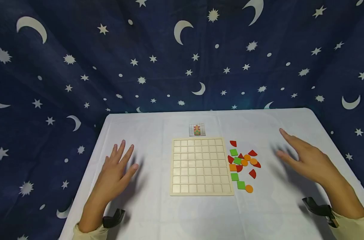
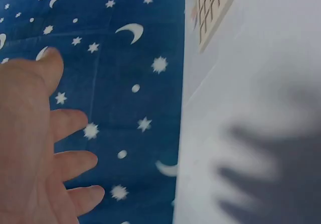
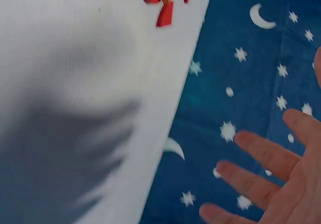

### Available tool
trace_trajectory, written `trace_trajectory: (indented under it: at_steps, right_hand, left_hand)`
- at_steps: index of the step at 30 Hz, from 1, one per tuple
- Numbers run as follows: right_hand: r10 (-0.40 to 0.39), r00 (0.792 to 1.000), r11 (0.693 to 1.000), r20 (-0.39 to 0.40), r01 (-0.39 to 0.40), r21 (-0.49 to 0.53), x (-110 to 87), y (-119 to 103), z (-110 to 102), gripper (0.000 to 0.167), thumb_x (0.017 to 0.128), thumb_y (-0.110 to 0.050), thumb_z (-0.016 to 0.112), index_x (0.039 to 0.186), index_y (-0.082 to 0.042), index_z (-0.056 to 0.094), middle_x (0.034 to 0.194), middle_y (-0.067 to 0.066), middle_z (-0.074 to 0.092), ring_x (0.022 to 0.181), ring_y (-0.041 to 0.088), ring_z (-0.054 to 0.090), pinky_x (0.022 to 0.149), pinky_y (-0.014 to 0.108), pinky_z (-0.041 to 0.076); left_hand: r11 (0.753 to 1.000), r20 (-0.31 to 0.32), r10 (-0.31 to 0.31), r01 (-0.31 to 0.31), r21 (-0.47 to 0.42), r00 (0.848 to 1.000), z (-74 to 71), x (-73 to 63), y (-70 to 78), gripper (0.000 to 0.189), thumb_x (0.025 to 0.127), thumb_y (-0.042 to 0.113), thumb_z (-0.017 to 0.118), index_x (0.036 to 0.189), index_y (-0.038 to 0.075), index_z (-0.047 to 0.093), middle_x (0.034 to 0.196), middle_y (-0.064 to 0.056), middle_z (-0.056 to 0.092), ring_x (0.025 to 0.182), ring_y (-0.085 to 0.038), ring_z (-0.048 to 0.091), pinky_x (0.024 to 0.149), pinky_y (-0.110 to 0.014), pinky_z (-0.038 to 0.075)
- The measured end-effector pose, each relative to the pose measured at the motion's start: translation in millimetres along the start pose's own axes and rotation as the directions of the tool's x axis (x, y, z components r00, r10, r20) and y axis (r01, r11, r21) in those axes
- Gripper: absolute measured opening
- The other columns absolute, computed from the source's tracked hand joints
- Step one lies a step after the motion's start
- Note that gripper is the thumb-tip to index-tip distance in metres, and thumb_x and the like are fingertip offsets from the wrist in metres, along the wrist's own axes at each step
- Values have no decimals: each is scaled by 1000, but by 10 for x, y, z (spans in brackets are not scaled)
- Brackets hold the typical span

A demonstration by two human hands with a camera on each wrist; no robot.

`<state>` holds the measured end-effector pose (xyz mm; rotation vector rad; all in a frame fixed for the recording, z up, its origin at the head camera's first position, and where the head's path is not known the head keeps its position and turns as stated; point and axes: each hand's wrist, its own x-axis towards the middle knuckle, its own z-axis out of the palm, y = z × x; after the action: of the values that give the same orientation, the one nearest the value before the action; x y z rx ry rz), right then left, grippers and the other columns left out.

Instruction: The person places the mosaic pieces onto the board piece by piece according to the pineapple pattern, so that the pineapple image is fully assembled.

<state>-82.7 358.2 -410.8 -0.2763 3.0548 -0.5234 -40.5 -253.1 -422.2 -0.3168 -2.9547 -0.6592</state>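
My left hand (image 1: 113, 175) hovers over the white table to the left of a square wooden grid board (image 1: 202, 166), fingers spread and holding nothing. On the other side, my right hand (image 1: 310, 160) is held above the cloth with straight fingers, also holding nothing. Between the board and the right hand lies a loose group of flat pieces: green squares (image 1: 234, 176), orange discs (image 1: 249, 189), red quarter-round pieces (image 1: 252, 173) and an orange square (image 1: 232, 167). Behind the board's far edge is a small gridded picture card (image 1: 197, 130) with a coloured figure. The board's visible cells hold no pieces.
A white cloth covers the table (image 1: 146, 206). Dark blue fabric (image 1: 164, 66) with moons and stars hangs behind and at both sides. Each wrist wears a black strap mount, the left one (image 1: 114, 218) and the right one (image 1: 318, 208).
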Motion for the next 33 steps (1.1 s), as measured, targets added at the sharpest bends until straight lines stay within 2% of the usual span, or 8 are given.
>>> trace_trajectory:
  at_steps: [2, 10, 13, 17, 21, 24, 28, 33]
  right_hand:
    - [5, 1000, 1000, 24, -5, 3, 82, -63, 58, 83, 96, -53, 66, 164, -34, 22, 155, 28, 44, 135, 56, 44, 99, 79, 34]
    - [-61, 995, 993, 81, 53, 102, 361, -207, 343, 56, 95, -44, 71, 143, -15, 62, 131, 22, 68, 125, 48, 57, 99, 75, 41]
    - [-85, 992, 987, 91, 71, 143, 433, -224, 439, 48, 93, -41, 74, 132, -13, 70, 117, 15, 73, 114, 40, 63, 97, 69, 47]
    - [-104, 989, 982, 104, 86, 168, 517, -238, 543, 41, 91, -38, 77, 124, -13, 75, 109, 6, 75, 104, 29, 65, 91, 53, 53]
    - [-105, 985, 981, 137, 80, 178, 591, -237, 623, 40, 91, -38, 78, 123, -14, 76, 108, 3, 75, 99, 22, 63, 84, 39, 53]
    - [-89, 982, 979, 165, 56, 195, 651, -238, 663, 40, 90, -38, 79, 121, -14, 76, 108, 3, 74, 95, 21, 61, 79, 33, 52]
    - [-58, 978, 976, 200, 14, 216, 706, -250, 706, 40, 88, -41, 80, 118, -14, 78, 106, 4, 74, 93, 20, 59, 77, 30, 51]
    - [-47, 972, 972, 230, -9, 235, 726, -277, 747, 40, 85, -41, 83, 115, -14, 79, 103, 3, 73, 90, 20, 57, 75, 31, 49]
  left_hand:
    - [997, -4, 1, -1, -74, 1000, 77, 19, 28, 63, 104, 41, 57, 160, 19, 37, 171, -11, 20, 158, -42, 12, 114, -76, 21]
    - [949, -23, 18, -25, -314, 1000, 478, 120, 155, 55, 106, 32, 57, 155, 11, 45, 163, -13, 38, 150, -38, 37, 116, -62, 35]
    - [928, -35, 17, -29, -370, 999, 636, 154, 208, 54, 103, 31, 63, 150, 8, 52, 158, -14, 47, 146, -35, 45, 115, -58, 39]
    - [908, -14, 3, -8, -418, 1000, 803, 201, 280, 54, 99, 33, 69, 145, 9, 58, 154, -11, 52, 145, -33, 47, 116, -56, 39]
    - [905, 12, 5, 0, -426, 1000, 899, 272, 332, 54, 96, 36, 72, 143, 12, 61, 155, -9, 52, 147, -33, 44, 118, -57, 35]
    - [918, 24, 18, -7, -397, 1000, 930, 350, 354, 54, 95, 37, 73, 142, 13, 62, 156, -11, 51, 149, -36, 40, 119, -67, 26]
    - [945, 56, 27, -7, -328, 998, 969, 431, 369, 55, 93, 39, 75, 140, 14, 64, 158, -13, 47, 152, -41, 32, 113, -82, 10]
    - [972, 101, 23, 1, -233, 995, 1018, 453, 368, 56, 89, 44, 77, 138, 21, 66, 163, -14, 40, 155, -46, 22, 103, -90, -4]
